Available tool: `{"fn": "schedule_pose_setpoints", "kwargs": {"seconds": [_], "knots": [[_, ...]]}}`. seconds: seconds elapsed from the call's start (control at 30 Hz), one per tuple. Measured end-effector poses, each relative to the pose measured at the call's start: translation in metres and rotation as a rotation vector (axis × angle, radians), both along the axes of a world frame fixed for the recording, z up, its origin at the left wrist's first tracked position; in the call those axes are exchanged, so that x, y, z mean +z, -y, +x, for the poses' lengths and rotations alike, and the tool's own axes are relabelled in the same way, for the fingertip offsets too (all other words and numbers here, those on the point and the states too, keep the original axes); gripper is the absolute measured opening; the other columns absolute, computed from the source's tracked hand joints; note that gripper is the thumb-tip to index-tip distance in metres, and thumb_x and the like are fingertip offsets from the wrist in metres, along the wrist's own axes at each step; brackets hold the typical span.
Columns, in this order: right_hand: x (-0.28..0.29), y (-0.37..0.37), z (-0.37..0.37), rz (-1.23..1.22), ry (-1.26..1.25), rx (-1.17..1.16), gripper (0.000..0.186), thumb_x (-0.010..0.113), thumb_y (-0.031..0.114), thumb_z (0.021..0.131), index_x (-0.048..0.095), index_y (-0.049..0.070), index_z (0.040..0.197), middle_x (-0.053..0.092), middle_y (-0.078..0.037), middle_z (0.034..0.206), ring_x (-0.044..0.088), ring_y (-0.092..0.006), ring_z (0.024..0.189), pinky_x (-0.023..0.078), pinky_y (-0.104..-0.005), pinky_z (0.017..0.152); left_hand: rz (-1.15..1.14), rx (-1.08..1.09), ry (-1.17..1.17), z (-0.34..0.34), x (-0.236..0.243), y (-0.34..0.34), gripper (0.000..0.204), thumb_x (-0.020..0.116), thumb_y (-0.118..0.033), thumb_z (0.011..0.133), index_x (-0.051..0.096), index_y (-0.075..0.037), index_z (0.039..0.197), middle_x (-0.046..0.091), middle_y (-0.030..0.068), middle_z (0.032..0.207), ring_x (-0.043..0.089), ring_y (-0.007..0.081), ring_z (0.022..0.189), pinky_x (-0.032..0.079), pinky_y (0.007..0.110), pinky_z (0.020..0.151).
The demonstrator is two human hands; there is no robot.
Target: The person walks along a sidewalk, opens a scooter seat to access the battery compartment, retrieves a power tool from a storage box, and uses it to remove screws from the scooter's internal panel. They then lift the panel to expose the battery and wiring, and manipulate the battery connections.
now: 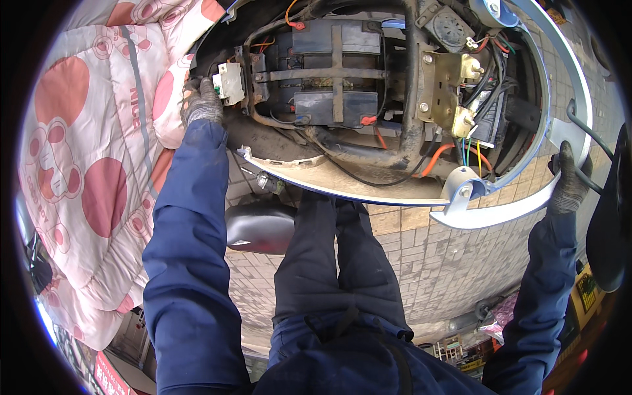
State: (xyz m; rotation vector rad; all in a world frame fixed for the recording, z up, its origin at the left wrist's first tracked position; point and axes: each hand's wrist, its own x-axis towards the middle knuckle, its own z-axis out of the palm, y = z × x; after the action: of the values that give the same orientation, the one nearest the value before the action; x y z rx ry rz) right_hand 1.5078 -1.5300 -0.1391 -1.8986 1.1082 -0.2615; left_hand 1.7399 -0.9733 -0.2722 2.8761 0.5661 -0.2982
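An electric scooter's body (375,196) lies opened up in front of me, with strapped dark batteries (336,108) inside its frame. My left hand (203,104), in a dark grey glove, is at the left end of the compartment. Its fingers are curled at the edge of a white box-shaped circuit breaker (230,83); part of the grip is hidden. On the right, my gloved right hand (570,181) is closed around the silver grab rail (507,214) that curves about the scooter's tail. A black cable or bar passes beside that hand.
A pink-and-white quilted cover (85,151) hangs at the left. Brass-coloured brackets (454,92) and loose coloured wires (471,155) sit at the right of the compartment. A black seat-like pad (261,227) is by my legs, above grey paving (434,263).
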Motion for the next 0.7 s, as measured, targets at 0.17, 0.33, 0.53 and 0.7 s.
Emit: {"fn": "schedule_pose_setpoints", "kwargs": {"seconds": [0.17, 0.33, 0.53, 0.7], "knots": [[-0.001, -0.002, 0.002, -0.058, 0.014, -0.02, 0.026, 0.073, 0.017, 0.073, 0.057, 0.001, 0.087, 0.053, -0.002, 0.064, 0.049, -0.0088, 0.053, 0.039, -0.0229, 0.05, -0.004, -0.032, 0.04, 0.002, -0.004, -0.002, 0.035, 0.049, -0.034, 0.085, 0.057, -0.009, 0.108, 0.063, 0.0137, 0.101, 0.06, 0.0279, 0.095, 0.043, 0.036, 0.085], [0.001, -0.004, 0.001, -0.029, 0.011, -0.03, 0.032, 0.073, 0.013, 0.071, 0.055, 0.0, 0.094, 0.055, -0.005, 0.071, 0.052, -0.0105, 0.058, 0.042, -0.0231, 0.051, -0.033, 0.001, -0.004, 0.0, -0.001, -0.001, 0.035, 0.048, -0.033, 0.085, 0.055, -0.008, 0.108, 0.061, 0.0157, 0.103, 0.057, 0.0308, 0.098, 0.042, 0.038, 0.087], [0.0, 0.0, 0.001, -0.022, -0.002, -0.012, 0.031, 0.072, 0.012, 0.073, 0.054, -0.001, 0.095, 0.055, -0.004, 0.07, 0.051, -0.0102, 0.057, 0.041, -0.0228, 0.051, -0.053, 0.001, 0.015, 0.0, 0.003, 0.002, 0.036, 0.049, -0.034, 0.085, 0.057, -0.009, 0.109, 0.061, 0.0143, 0.107, 0.056, 0.0287, 0.102, 0.04, 0.035, 0.09], [-0.001, 0.001, 0.0, -0.008, 0.012, 0.03, 0.033, 0.071, 0.015, 0.075, 0.053, -0.001, 0.097, 0.053, -0.004, 0.068, 0.049, -0.0097, 0.055, 0.038, -0.0229, 0.048, -0.04, -0.014, -0.011, 0.0, 0.006, 0.003, 0.037, 0.048, -0.035, 0.085, 0.056, -0.008, 0.109, 0.06, 0.0155, 0.107, 0.055, 0.0307, 0.103, 0.039, 0.037, 0.09]]}}
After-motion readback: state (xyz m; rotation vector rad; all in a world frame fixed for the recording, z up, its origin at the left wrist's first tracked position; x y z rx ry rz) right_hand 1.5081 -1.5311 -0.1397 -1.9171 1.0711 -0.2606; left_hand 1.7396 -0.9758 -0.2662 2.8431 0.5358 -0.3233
